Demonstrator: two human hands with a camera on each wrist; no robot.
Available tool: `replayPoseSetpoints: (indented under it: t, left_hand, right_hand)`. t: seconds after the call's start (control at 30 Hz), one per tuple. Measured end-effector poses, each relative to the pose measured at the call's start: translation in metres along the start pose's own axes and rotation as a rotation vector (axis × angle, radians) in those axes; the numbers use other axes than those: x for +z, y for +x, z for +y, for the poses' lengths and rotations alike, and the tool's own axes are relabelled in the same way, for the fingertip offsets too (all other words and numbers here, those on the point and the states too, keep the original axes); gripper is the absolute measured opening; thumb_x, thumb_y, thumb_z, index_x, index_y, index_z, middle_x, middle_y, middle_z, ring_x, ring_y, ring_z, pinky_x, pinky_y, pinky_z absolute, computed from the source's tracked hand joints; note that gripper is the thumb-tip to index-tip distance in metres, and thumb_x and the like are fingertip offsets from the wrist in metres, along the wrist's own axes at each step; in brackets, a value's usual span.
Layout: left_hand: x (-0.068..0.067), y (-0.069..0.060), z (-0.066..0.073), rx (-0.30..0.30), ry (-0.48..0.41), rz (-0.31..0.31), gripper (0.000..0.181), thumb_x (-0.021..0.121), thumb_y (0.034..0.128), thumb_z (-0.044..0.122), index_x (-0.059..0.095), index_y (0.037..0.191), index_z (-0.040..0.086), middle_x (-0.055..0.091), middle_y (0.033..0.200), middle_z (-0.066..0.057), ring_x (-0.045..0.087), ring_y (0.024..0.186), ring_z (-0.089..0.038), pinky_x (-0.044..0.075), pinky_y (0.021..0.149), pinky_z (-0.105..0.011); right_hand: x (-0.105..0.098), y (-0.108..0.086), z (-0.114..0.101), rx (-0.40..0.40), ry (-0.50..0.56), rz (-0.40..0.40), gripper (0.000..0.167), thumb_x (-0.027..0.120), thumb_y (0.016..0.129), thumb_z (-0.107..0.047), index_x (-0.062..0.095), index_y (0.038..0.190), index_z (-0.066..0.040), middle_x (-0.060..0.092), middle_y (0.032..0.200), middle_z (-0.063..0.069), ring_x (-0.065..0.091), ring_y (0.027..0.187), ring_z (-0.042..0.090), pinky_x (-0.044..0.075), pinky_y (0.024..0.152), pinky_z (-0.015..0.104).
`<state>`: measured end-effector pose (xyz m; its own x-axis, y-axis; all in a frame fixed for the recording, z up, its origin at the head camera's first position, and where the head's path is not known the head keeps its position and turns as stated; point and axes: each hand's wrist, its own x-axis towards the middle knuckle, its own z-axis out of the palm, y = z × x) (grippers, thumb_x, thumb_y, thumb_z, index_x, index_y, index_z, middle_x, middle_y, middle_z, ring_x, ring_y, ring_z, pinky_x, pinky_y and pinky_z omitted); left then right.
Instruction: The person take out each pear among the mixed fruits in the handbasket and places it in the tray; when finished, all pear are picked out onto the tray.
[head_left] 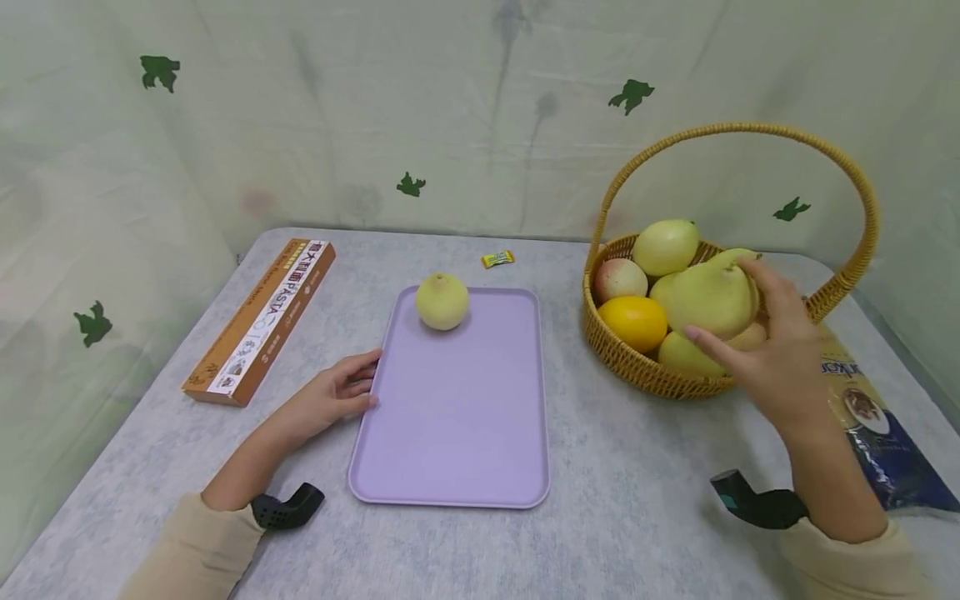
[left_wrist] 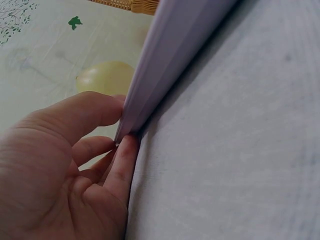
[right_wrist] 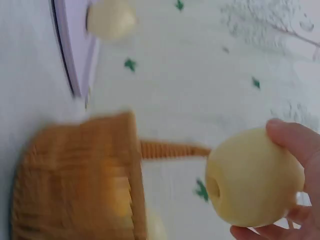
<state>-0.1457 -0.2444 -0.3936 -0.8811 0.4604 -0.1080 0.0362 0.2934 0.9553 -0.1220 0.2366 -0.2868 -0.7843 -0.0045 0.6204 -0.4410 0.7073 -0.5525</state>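
Two beige sleeves (head_left: 197, 543) — two curved black wrist cameras (head_left: 288, 507), the right one with a teal patch (head_left: 728, 501)

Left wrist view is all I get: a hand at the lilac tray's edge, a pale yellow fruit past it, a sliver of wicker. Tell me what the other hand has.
Observer: The head view shows the right hand gripping a yellow-green pear.
Operator: Report how that pear stands to the rim of the wicker basket.
Observer: In the right wrist view it is held above the rim, with a gap between them.
Operator: Now place the pale yellow fruit on the lilac tray for me.
Observer: From the head view, it sits at the tray's far left corner.
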Motion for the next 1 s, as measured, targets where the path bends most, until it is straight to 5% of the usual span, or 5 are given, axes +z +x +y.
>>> replayPoseSetpoints:
  t: [0.17,0.33,0.43,0.63,1.0]
  left_hand:
    - [0.000,0.000,0.000,-0.014,-0.014,0.003,0.072,0.062,0.0855,0.013,0.020,0.142,0.003,0.026,0.138,-0.022,0.033,0.124,-0.035,0.040,0.089,-0.022]
    - [0.000,0.001,0.000,-0.012,-0.028,0.006,0.072,0.063,0.0850,0.012,0.020,0.142,0.003,0.026,0.138,-0.023,0.033,0.123,-0.036,0.040,0.089,-0.022]
    - [0.000,0.001,-0.001,-0.004,-0.029,0.003,0.071,0.062,0.0854,0.011,0.020,0.142,0.001,0.025,0.138,-0.024,0.032,0.123,-0.037,0.040,0.088,-0.021]
    - [0.000,0.002,-0.001,0.010,-0.030,-0.003,0.070,0.061,0.0859,0.011,0.020,0.142,0.000,0.024,0.138,-0.025,0.031,0.123,-0.038,0.039,0.089,-0.020]
    - [-0.001,0.001,0.000,0.005,-0.035,-0.005,0.071,0.062,0.0857,0.010,0.020,0.142,0.000,0.023,0.139,-0.024,0.030,0.124,-0.038,0.039,0.088,-0.019]
  right_hand:
    - [0.030,-0.001,-0.024,-0.057,0.135,-0.040,0.084,0.081,0.059,0.005,0.041,0.132,-0.007,0.044,0.126,0.006,0.040,0.108,0.008,0.038,0.082,0.014]
    - [0.061,0.012,-0.044,-0.076,0.275,-0.130,0.077,0.079,0.065,0.000,0.040,0.131,-0.009,0.041,0.126,0.004,0.039,0.111,0.015,0.041,0.089,0.034]
    - [0.082,0.023,-0.053,-0.053,0.389,-0.178,0.074,0.077,0.068,-0.002,0.039,0.131,-0.010,0.037,0.128,0.004,0.037,0.116,0.018,0.036,0.093,0.046]
    - [0.119,0.042,-0.074,0.079,0.561,-0.273,0.069,0.073,0.073,-0.002,0.035,0.130,-0.005,0.034,0.133,0.008,0.034,0.122,0.025,0.027,0.100,0.047]
    - [0.205,0.044,-0.034,0.198,0.457,-0.328,0.069,0.078,0.068,-0.007,0.040,0.126,-0.006,0.042,0.121,0.012,0.042,0.109,0.023,0.039,0.089,0.038]
